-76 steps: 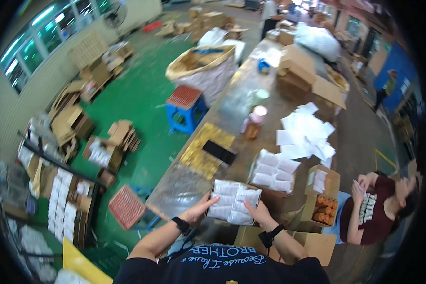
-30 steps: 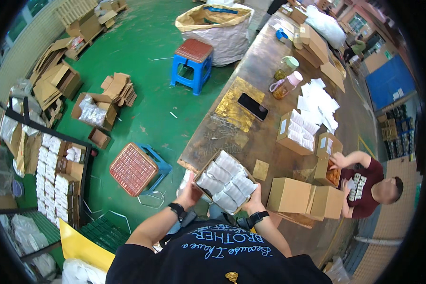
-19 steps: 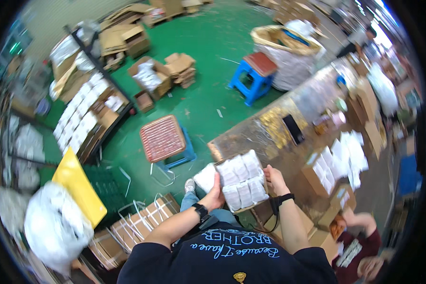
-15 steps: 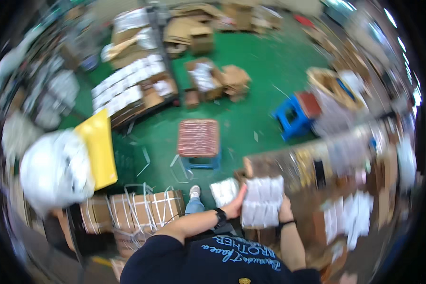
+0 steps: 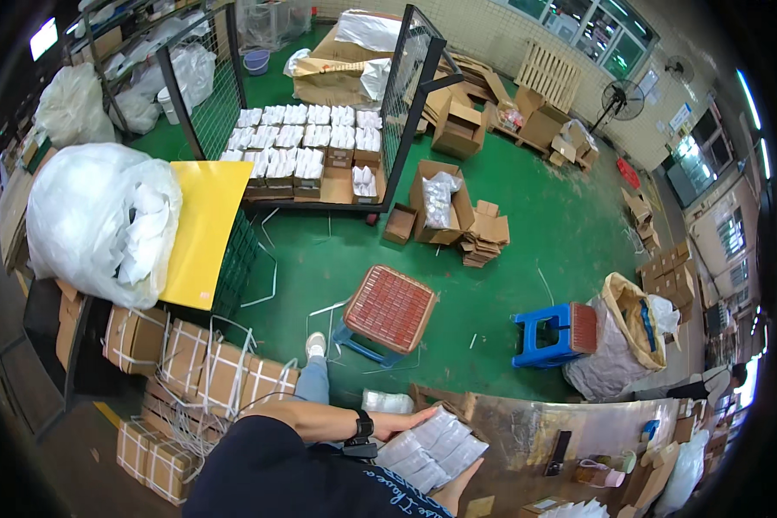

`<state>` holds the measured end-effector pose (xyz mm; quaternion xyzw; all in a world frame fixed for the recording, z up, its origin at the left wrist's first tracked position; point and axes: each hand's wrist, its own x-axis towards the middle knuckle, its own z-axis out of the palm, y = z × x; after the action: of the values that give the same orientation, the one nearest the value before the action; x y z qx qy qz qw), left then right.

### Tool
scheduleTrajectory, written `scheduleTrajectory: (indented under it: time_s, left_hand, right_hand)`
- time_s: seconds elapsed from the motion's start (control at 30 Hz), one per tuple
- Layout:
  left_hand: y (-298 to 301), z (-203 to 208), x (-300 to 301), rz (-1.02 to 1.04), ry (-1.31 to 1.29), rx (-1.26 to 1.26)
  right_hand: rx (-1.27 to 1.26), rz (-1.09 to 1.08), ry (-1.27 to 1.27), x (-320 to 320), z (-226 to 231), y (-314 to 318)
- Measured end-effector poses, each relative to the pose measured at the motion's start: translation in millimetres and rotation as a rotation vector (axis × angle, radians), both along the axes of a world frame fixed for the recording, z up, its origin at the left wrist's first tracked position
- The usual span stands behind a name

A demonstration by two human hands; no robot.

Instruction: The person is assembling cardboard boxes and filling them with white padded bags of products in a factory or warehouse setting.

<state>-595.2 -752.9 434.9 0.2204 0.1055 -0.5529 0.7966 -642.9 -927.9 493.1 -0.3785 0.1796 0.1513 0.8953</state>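
Between my two hands I hold a bundle of white wrapped packets (image 5: 432,447), several small pillow-like pieces packed close in rows. My left hand (image 5: 403,421), a black watch on its wrist, grips the far left side. On the near right side is my right hand (image 5: 460,489), partly cut off from sight by the bundle. Whether a box lies under the packets is hidden. Just beyond my left hand is another white packet bundle (image 5: 387,401). To the right of the bundle stretches a brown worktable (image 5: 518,432) with a dark flat object (image 5: 559,452) on it.
A red-topped stool (image 5: 387,311) stands ahead on the green floor, with a blue stool (image 5: 548,335) further right. A caged cart (image 5: 319,205) carries rows of boxed white packets. Strapped cartons (image 5: 207,367) and a yellow board (image 5: 203,233) are at left. Loose straps lie about.
The view has swung, so the stool and cart appear shifted and the cart shows more fully. The bundle, still between both hands, now sits lower and tilted in the picture.
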Motion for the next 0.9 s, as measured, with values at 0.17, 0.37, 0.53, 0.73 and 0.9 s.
scheduleTrajectory:
  time_s: [0.17, 0.37, 0.53, 0.73, 0.9]
  left_hand:
    - [105, 6, 88, 0.060, -0.204, 0.054]
    - [277, 7, 176, 0.134, -0.254, 0.171]
    - [398, 36, 219, 0.337, -0.201, 0.446]
    - [498, 67, 264, 0.699, -0.089, 0.560]
    - [565, 61, 311, 0.923, -0.007, 0.567]
  right_hand:
    - [-0.080, -0.095, 0.063, 51, -36, 85]
    - [-0.168, 0.009, -0.001, 175, -7, 265]
    - [-0.100, 0.244, 0.018, 266, 19, 384]
    - [0.143, 0.498, 0.117, 375, -3, 478]
    - [0.064, 0.746, 0.144, 465, 5, 565]
